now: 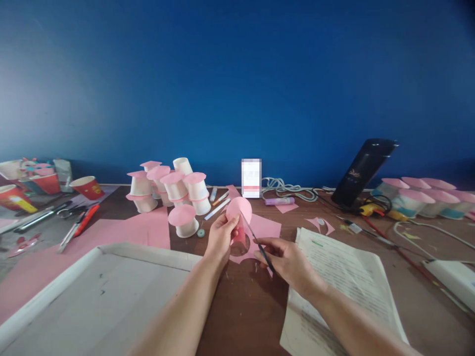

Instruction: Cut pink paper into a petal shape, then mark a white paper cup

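Near the middle of the table, my left hand (223,232) pinches a round pink paper disc (241,206) held upright. Below the disc, a pinkish-red piece (240,236) shows by my fingers; I cannot tell whether it is joined to it. My right hand (278,257) is closed on thin, dark-handled scissors (265,257), their narrow metal end reaching up to the disc's lower right edge. Beneath both hands lies a pink sheet (269,226) with round cut-outs. My right fingers hide part of the scissors' handles.
White paper cups topped with pink paper (181,217) are stacked left of centre; more capped cups (411,200) stand far right. A grey-white tray (111,296), printed pages (345,282), a leaning black bottle (361,173), a bright phone screen (251,175) and a red-handled cutter (86,220) surround my arms.
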A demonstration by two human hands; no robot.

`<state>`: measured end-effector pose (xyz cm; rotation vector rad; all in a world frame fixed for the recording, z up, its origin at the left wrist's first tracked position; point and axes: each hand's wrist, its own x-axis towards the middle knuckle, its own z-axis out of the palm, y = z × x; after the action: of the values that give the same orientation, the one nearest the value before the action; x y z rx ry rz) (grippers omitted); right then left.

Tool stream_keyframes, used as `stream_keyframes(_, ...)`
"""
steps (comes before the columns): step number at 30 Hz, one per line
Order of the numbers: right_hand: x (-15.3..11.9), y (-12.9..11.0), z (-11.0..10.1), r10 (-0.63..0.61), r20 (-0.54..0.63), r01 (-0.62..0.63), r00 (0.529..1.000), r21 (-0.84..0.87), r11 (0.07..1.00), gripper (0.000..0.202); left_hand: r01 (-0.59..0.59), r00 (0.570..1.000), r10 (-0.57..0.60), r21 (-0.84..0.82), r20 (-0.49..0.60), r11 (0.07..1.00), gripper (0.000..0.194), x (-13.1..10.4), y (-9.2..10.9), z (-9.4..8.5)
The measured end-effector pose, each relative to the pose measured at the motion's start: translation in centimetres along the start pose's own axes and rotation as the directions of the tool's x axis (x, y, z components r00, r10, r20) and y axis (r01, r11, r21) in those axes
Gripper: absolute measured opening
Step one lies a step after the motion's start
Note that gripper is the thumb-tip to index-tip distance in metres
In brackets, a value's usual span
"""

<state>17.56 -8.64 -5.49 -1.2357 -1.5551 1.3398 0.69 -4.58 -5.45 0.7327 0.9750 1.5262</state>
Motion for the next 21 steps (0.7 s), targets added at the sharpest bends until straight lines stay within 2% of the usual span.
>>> stream_keyframes(8,0.0,0.2,-0.1,0.025,0.019,-0.025,0.999,-0.014,1.000,0.044,0.039,0.998,-0.040,-0.034,-0.054,0.999,0.031,0.0,0.2,-0.3)
stream_keyframes(13,0.0,0.2,-0.2,-0.004,-0.025,0.004,1.000,-0.032,0.999,0.036,0.013,0.994,-0.020,-0.064,-0.110,0.998,0.032,0.2,0.2,-0.4)
stream_keyframes(17,0.1,0.3,-0.9,-0.136,-0.147,0.099,0.980,-0.235,0.967,0.021,-0.016,0.988,0.004,-0.078,-0.155,0.997,0.034,0.1,0.3,-0.3)
stream_keyframes(19,0.2,0.4,-1.6,-0.198,-0.198,0.104,0.960,-0.407,0.907,0.014,-0.028,0.985,0.013,-0.084,-0.171,0.996,0.035,0.1,0.5,-0.3)
stream_keyframes(21,0.4,0.4,-2.6,-0.221,-0.232,0.046,0.947,-0.587,0.809,0.013,-0.027,0.984,0.012,-0.079,-0.180,0.997,0.037,0.1,0.6,-0.3)
